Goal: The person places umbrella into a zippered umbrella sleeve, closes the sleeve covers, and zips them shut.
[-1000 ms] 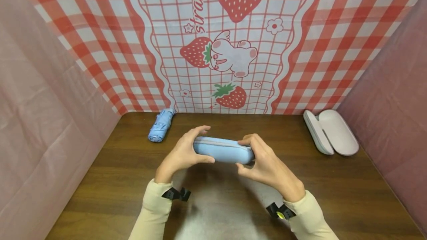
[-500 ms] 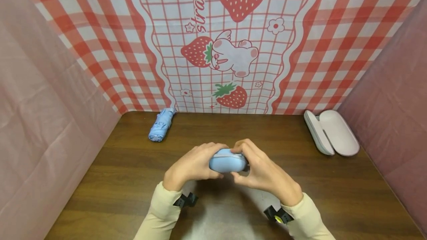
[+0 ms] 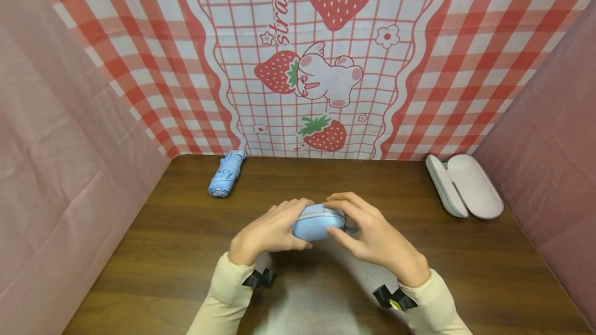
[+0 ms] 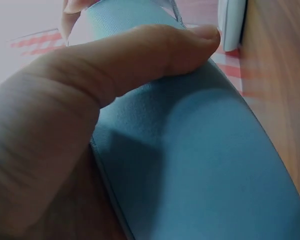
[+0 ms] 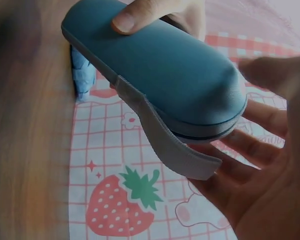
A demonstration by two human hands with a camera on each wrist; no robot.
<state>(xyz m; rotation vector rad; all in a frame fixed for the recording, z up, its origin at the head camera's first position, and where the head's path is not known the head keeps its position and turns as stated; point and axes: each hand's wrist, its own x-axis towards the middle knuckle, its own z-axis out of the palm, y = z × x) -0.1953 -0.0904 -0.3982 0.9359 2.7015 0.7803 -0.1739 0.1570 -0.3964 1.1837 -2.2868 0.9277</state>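
Observation:
A light blue glasses case (image 3: 313, 227) with a grey seam is held above the middle of the table. My left hand (image 3: 267, 229) grips one end; its thumb (image 4: 155, 52) lies across the smooth side of the case in the left wrist view. My right hand (image 3: 377, 234) is at the other end, its fingers spread loosely around that end and the fingertips partly hidden behind it. A grey strap (image 5: 165, 145) hangs loose from the case's edge, its end close to the right fingers in the right wrist view. The case looks closed.
A folded blue umbrella (image 3: 226, 174) lies at the back left of the brown wooden table (image 3: 153, 252). At the back right stands an opened pale glasses case (image 3: 472, 187). Pink cloth walls flank the table, and a red checked strawberry cloth (image 3: 321, 81) hangs behind.
My left hand has moved right and turned the case, so one end faces the head camera. The right hand has loosened and shifted slightly right, and its thumb has risen.

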